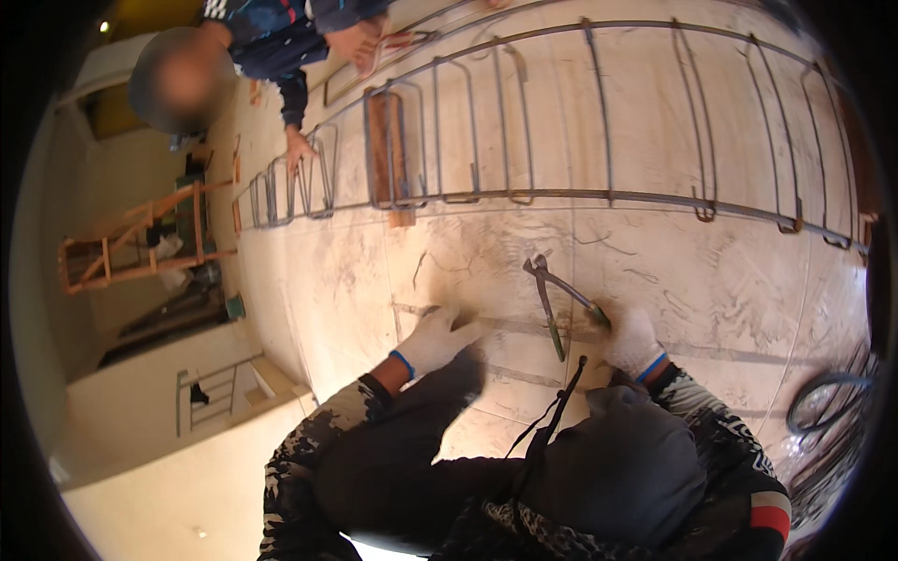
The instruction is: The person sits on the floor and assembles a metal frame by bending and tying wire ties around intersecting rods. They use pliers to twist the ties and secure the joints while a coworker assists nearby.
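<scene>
Touching pincers: gloved right hand

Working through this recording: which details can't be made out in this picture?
In the head view:
- Left hand: motion blur smears its fingers.
- Right hand: blur hides its exact contact with the pincers.
- Black coil: right side lost at the dark rim.
- Co-worker: cut off by the upper edge.
- Pale item by the wooden frame: too small.

Your gloved left hand spreads blurred fingers above the floor; your gloved right hand is at one green handle of the pincers, its grip unclear. Beyond, a co-worker's hand touches the rebar cage.
</scene>
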{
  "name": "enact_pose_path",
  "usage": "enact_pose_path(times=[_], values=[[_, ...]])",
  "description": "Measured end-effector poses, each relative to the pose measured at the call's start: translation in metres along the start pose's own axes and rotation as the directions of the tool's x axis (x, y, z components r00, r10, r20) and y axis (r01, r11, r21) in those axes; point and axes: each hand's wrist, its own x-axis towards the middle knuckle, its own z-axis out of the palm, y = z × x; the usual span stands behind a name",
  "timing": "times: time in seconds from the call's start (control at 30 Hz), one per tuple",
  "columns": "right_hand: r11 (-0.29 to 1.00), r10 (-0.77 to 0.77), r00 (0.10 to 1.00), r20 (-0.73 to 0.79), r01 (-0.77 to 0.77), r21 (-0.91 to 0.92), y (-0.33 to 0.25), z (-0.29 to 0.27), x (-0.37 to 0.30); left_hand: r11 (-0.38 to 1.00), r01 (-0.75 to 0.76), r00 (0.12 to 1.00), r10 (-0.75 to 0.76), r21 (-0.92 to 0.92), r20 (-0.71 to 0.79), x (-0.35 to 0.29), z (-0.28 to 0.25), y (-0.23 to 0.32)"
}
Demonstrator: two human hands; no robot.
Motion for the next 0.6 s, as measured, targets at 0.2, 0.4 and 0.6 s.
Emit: enact_pose_path(times=[0.2, 0.4, 0.6], values=[[0.964, 0.098, 0.985, 0.145, -0.057, -0.260, -0.028, 0.076, 0.040, 0.962, 0.031, 0.987, -0.073, 0.271, 0.144, 0.029, -0.004, -0.040], [0.946, -0.032, 0.969, -0.245, -0.050, -0.320, -0.029, 0.014, -0.012, 0.999, -0.016, 0.999, 0.014, -0.036, -0.049, 0.055, 0.029, -0.105], [0.294, -0.093, 0.188, -0.978, -0.933, -0.207, 0.070, -0.153, -0.170, 0.991, -0.026, 0.991, 0.043, 0.130, -0.128, 0.072, 0.056, -0.091]])
